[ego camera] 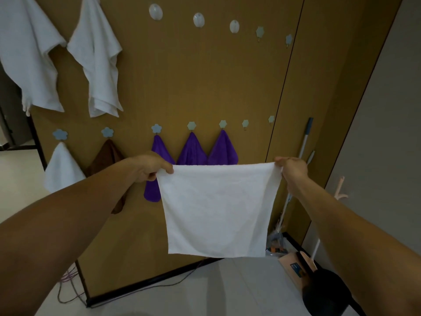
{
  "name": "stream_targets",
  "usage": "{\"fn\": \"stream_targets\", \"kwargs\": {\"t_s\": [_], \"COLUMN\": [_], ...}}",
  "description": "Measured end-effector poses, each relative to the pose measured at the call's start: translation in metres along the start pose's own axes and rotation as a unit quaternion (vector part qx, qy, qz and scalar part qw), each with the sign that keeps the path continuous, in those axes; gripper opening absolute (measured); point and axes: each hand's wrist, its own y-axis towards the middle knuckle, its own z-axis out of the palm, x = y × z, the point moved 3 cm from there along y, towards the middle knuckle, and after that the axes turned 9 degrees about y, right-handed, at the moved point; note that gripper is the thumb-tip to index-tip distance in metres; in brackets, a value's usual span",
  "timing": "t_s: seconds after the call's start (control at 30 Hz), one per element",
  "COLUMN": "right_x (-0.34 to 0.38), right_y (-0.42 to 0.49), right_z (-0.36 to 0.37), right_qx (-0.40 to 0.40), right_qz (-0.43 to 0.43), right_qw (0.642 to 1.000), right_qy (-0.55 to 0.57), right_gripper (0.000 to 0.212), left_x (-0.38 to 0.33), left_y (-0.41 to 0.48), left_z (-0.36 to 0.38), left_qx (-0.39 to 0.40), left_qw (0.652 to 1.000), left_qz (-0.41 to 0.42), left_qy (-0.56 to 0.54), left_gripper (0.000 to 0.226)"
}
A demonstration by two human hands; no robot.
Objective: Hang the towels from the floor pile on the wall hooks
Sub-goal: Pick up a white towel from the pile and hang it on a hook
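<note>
White towel (216,208) hangs spread, its top corners pinched by left hand (148,167) and right hand (292,169).

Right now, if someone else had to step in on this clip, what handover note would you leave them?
The left hand and right hand each pinch a top corner of the white towel, held spread in front of the wall.
Done: two large white towels hang top left; a small white cloth, a brown cloth and three purple cloths hang on the lower row.
Left: hang the held towel. Two free lower hooks sit right of the purple cloths; five upper hooks are free too. The floor pile is out of view.
</note>
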Motion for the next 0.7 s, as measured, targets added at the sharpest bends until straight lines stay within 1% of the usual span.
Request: {"fn": "stream_targets", "kwargs": {"t_s": [0.03, 0.1, 0.13, 0.17, 0.2, 0.23, 0.27, 0.33, 0.37, 0.4, 0.43, 0.47, 0.5, 0.53, 0.57, 0.6, 0.7], "right_x": [0.000, 0.000, 0.000, -0.001, 0.000, 0.002, 0.005, 0.017, 0.023, 0.027, 0.026, 0.021, 0.012, 0.005, 0.001, 0.000, 0.004], "right_y": [-0.001, -0.003, -0.004, -0.005, -0.005, -0.005, -0.005, -0.005, -0.005, -0.005, -0.005, -0.005, -0.003, -0.002, -0.001, 0.001, 0.015], "right_z": [0.003, 0.007, 0.009, 0.011, 0.013, 0.015, 0.018, 0.021, 0.023, 0.025, 0.030, 0.036, 0.038, 0.040, 0.040, 0.042, 0.051], "right_qx": [0.024, 0.086, 0.103, 0.105, 0.096, 0.079, 0.062, 0.009, -0.013, -0.018, 0.000, 0.032, 0.053, 0.059, 0.052, 0.039, 0.003], "right_qz": [-0.006, -0.017, -0.023, -0.033, -0.045, -0.061, -0.082, -0.146, -0.181, -0.206, -0.210, -0.187, -0.150, -0.121, -0.111, -0.115, -0.174], "right_qw": [0.999, 0.994, 0.988, 0.979, 0.970, 0.967, 0.969, 0.977, 0.975, 0.968, 0.956, 0.939, 0.927, 0.923, 0.924, 0.924, 0.896], "right_qy": [-0.020, -0.069, -0.115, -0.173, -0.217, -0.233, -0.224, -0.157, -0.130, -0.140, -0.203, -0.286, -0.340, -0.361, -0.362, -0.361, -0.408], "right_gripper": [0.021, 0.037, 0.046, 0.052, 0.054, 0.050, 0.042, 0.026, 0.022, 0.019, 0.017, 0.018, 0.020, 0.021, 0.021, 0.021, 0.024], "left_x": [0.000, -0.001, 0.000, 0.000, -0.002, -0.004, -0.008, -0.018, -0.022, -0.023, -0.020, -0.015, -0.008, -0.002, 0.000, -0.001, -0.012], "left_y": [0.001, 0.005, 0.006, 0.006, 0.005, 0.005, 0.004, -0.001, -0.003, -0.002, 0.001, 0.006, 0.012, 0.017, 0.020, 0.023, 0.032], "left_z": [-0.002, -0.005, -0.007, -0.008, -0.009, -0.011, -0.014, -0.025, -0.030, -0.035, -0.037, -0.037, -0.033, -0.030, -0.027, -0.026, -0.026], "left_qx": [-0.029, -0.085, -0.106, -0.121, -0.132, -0.142, -0.159, -0.227, -0.263, -0.281, -0.274, -0.248, -0.220, -0.204, -0.199, -0.200, -0.225], "left_qw": [0.999, 0.995, 0.992, 0.990, 0.988, 0.985, 0.979, 0.951, 0.934, 0.924, 0.926, 0.934, 0.941, 0.943, 0.943, 0.942, 0.942], "left_qz": [0.013, 0.047, 0.061, 0.071, 0.080, 0.095, 0.123, 0.205, 0.236, 0.250, 0.245, 0.222, 0.193, 0.170, 0.160, 0.157, 0.166], "left_qy": [0.018, 0.033, 0.028, 0.022, 0.022, 0.029, 0.036, 0.047, 0.054, 0.068, 0.093, 0.130, 0.171, 0.200, 0.215, 0.217, 0.184], "left_gripper": [0.024, 0.024, 0.023, 0.018, 0.015, 0.014, 0.015, 0.019, 0.021, 0.022, 0.023, 0.027, 0.030, 0.032, 0.032, 0.032, 0.024]}}
